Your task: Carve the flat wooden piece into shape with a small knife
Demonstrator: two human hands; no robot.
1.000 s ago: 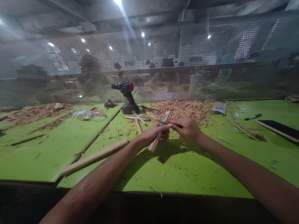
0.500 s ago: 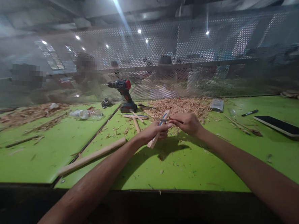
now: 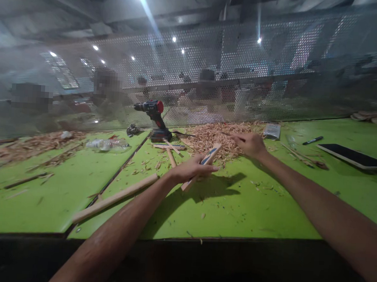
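Observation:
My left hand (image 3: 191,169) is closed around a short pale wood strip (image 3: 214,150) with blue marks on its face. The strip slants up and away, its lower end showing below my palm. To the right and slightly farther off, my right hand (image 3: 251,145) is closed on a slim carving knife (image 3: 225,134). Only the knife's thin dark front end shows, over the heap of wood shavings (image 3: 208,136); its handle is hidden in my fingers. Knife and strip are apart.
A cordless drill (image 3: 156,120) stands behind more wood strips (image 3: 170,147). Left lie a long wood stick (image 3: 117,198) and a plastic bottle (image 3: 107,144). On the right are a marker (image 3: 313,140) and a tablet (image 3: 355,156). A perforated screen (image 3: 192,81) backs the green table (image 3: 254,213).
My right hand has moved right and away, taking the knife off the wood strip. My left hand has lowered slightly and tilted the strip, still holding it.

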